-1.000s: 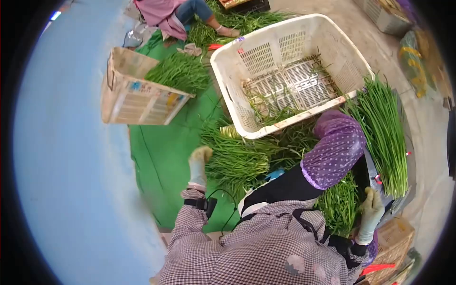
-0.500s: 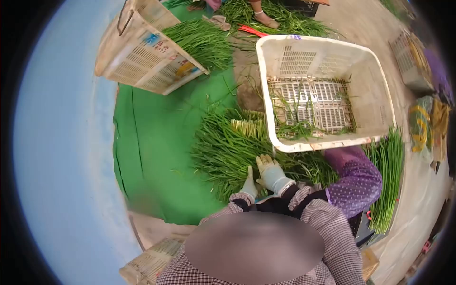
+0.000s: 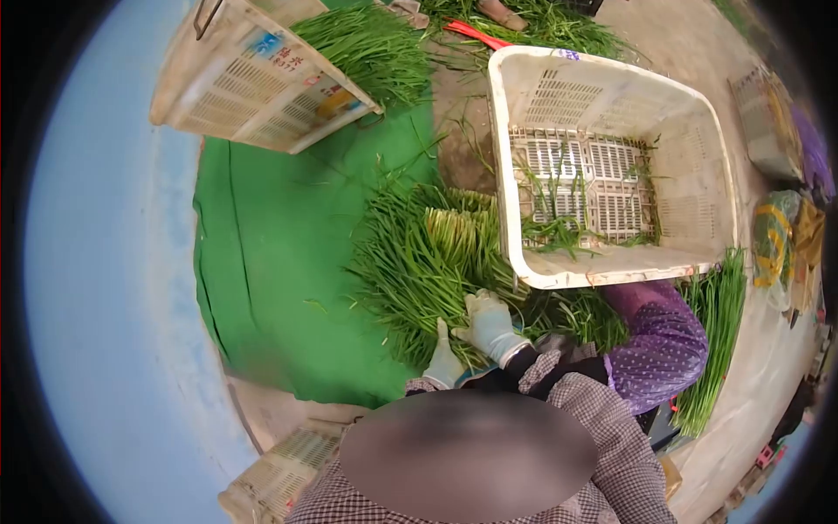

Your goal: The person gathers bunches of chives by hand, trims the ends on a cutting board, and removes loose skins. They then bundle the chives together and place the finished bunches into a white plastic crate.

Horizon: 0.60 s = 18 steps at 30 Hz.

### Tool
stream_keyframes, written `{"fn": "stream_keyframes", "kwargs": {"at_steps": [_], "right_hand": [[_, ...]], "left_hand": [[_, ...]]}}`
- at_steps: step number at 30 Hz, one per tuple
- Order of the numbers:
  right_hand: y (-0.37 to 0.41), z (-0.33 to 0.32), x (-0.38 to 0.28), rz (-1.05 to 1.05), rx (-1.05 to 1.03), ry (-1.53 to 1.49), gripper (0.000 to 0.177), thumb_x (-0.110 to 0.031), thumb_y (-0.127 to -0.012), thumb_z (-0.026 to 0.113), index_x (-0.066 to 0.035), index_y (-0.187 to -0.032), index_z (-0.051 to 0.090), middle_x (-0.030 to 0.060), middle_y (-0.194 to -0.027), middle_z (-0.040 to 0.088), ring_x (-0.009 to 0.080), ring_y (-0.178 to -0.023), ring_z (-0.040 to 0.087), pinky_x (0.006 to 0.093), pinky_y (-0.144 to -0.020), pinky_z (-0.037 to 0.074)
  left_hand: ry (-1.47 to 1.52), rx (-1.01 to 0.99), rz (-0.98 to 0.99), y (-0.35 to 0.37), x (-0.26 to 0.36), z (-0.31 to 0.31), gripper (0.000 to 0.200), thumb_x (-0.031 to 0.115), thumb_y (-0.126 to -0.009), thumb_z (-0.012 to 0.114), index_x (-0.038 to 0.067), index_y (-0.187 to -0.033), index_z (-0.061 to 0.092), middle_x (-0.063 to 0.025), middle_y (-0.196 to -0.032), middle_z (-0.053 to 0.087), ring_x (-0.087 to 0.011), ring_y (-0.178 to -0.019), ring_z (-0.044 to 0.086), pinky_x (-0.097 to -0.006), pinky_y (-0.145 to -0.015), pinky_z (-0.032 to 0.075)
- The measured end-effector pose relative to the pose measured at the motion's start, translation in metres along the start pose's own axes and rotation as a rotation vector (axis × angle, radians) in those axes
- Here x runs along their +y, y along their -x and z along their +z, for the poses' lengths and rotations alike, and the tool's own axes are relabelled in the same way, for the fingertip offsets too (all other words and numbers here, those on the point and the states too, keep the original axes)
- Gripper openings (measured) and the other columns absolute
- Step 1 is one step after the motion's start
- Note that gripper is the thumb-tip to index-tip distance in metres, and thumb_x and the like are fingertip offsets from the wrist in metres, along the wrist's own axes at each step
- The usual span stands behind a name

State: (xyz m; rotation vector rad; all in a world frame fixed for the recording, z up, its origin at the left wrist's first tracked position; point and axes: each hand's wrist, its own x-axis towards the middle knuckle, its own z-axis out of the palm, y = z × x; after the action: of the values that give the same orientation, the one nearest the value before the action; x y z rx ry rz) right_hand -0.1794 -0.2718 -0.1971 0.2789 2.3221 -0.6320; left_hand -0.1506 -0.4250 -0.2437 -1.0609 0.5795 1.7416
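Long green stalks [image 3: 401,271] lie in a spread pile on the green sheet [image 3: 279,262], some with pale cut ends showing near the basket. My left hand [image 3: 443,362], in a pale glove, is at the pile's near edge with one digit pointing up; its other fingers are hidden. Just to the right, my right hand [image 3: 491,327], gloved too, rests on the stalks, its thumb apart from the fingers. The two hands are close together but not touching. A large white basket [image 3: 611,278] with loose green bits inside stands beyond my right hand.
A tilted crate [image 3: 262,87] with more greens is at upper left. Purple dotted fabric [image 3: 659,349] and a long green bundle [image 3: 716,341] lie right of my hands. A person's foot [image 3: 502,15] shows at the top. Another crate [image 3: 284,463] is at lower left.
Both hands have shifted slightly left and down in the view; my right hand's fingers are less spread. The basket appears slightly farther right as the view has moved.
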Motion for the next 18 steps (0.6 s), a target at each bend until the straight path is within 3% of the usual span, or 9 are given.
{"fn": "stream_keyframes", "kwargs": {"at_steps": [2,4,6,8,10,11,14,16,18], "right_hand": [[0.002,0.025,0.007,-0.114,0.323,-0.143,0.082,-0.051,-0.078,0.085,0.0,-0.134,0.055,0.0269,-0.137,0.061,0.0446,-0.132,0.055,0.0429,-0.107,0.049],[-0.003,0.026,0.017,-0.103,0.212,-0.255,0.088,-0.05,-0.081,0.084,0.002,-0.142,0.048,0.0302,-0.139,0.06,0.0476,-0.135,0.053,0.043,-0.107,0.049],[0.008,0.002,0.019,-0.022,-0.059,-0.564,0.094,-0.05,-0.082,0.084,0.001,-0.148,0.04,0.032,-0.138,0.06,0.0484,-0.133,0.054,0.0425,-0.107,0.049],[0.01,-0.01,0.024,-0.034,-0.068,-0.504,0.101,-0.046,-0.084,0.085,-0.001,-0.157,0.031,0.0302,-0.136,0.063,0.0421,-0.127,0.062,0.0401,-0.105,0.051],[0.01,-0.009,0.04,-0.181,0.013,-0.885,0.111,-0.048,-0.084,0.082,-0.005,-0.164,0.019,0.0333,-0.135,0.062,0.0445,-0.123,0.064,0.0423,-0.105,0.051],[-0.005,-0.002,0.048,-0.165,-0.063,-0.911,0.117,-0.046,-0.084,0.082,-0.004,-0.167,0.011,0.0329,-0.134,0.063,0.0438,-0.123,0.065,0.0408,-0.106,0.05],[-0.017,0.011,0.065,0.12,-0.135,-0.534,0.129,-0.051,-0.079,0.086,0.003,-0.165,0.007,0.0338,-0.134,0.064,0.0425,-0.125,0.064,0.0409,-0.106,0.05],[-0.017,0.021,0.062,0.116,-0.088,-0.487,0.132,-0.053,-0.078,0.086,0.003,-0.166,0.006,0.0341,-0.133,0.064,0.0428,-0.125,0.064,0.0409,-0.106,0.051],[-0.014,0.024,0.062,0.101,-0.062,-0.428,0.135,-0.055,-0.076,0.087,0.003,-0.166,0.005,0.0344,-0.133,0.064,0.0431,-0.124,0.064,0.0408,-0.105,0.051]], "left_hand": [[0.009,-0.089,0.221,-0.002,-0.005,-0.024,0.081,0.069,-0.106,0.035,0.003,-0.151,0.045,-0.0218,-0.142,0.06,-0.0354,-0.129,0.06,-0.0528,-0.112,0.05],[-0.005,-0.174,0.213,0.007,-0.004,-0.032,0.072,0.061,-0.109,0.039,0.002,-0.15,0.046,-0.0194,-0.142,0.06,-0.0327,-0.127,0.062,-0.0489,-0.109,0.053],[-0.559,-0.052,0.597,0.03,-0.011,-0.009,0.063,0.051,-0.111,0.045,0.0,-0.147,0.048,-0.0164,-0.139,0.062,-0.0292,-0.123,0.064,-0.0451,-0.105,0.056],[-0.421,-0.122,0.596,0.012,-0.007,-0.028,0.05,0.037,-0.111,0.054,0.0,-0.144,0.051,-0.0146,-0.137,0.063,-0.0271,-0.121,0.065,-0.0418,-0.103,0.057],[-0.472,-0.153,0.452,0.018,0.01,-0.015,0.043,0.028,-0.109,0.056,-0.001,-0.141,0.051,-0.0202,-0.133,0.066,-0.0286,-0.118,0.068,-0.04,-0.11,0.05],[-0.475,-0.085,0.533,0.013,0.004,-0.012,0.036,0.023,-0.109,0.054,-0.002,-0.135,0.058,-0.0189,-0.129,0.068,-0.0291,-0.113,0.07,-0.0395,-0.106,0.054],[-0.251,-0.005,0.248,-0.032,0.007,-0.035,0.034,0.02,-0.108,0.056,-0.003,-0.132,0.06,-0.0172,-0.127,0.068,-0.0283,-0.111,0.07,-0.0366,-0.103,0.056],[-0.236,-0.044,0.249,-0.07,0.003,-0.073,0.032,0.015,-0.107,0.058,-0.004,-0.133,0.059,-0.0169,-0.125,0.069,-0.0298,-0.109,0.07,-0.039,-0.1,0.058],[-1.311,-0.186,0.761,-0.085,0.0,-0.103,0.032,0.011,-0.105,0.06,-0.003,-0.134,0.059,-0.017,-0.125,0.068,-0.0318,-0.107,0.07,-0.0459,-0.097,0.06]]}}
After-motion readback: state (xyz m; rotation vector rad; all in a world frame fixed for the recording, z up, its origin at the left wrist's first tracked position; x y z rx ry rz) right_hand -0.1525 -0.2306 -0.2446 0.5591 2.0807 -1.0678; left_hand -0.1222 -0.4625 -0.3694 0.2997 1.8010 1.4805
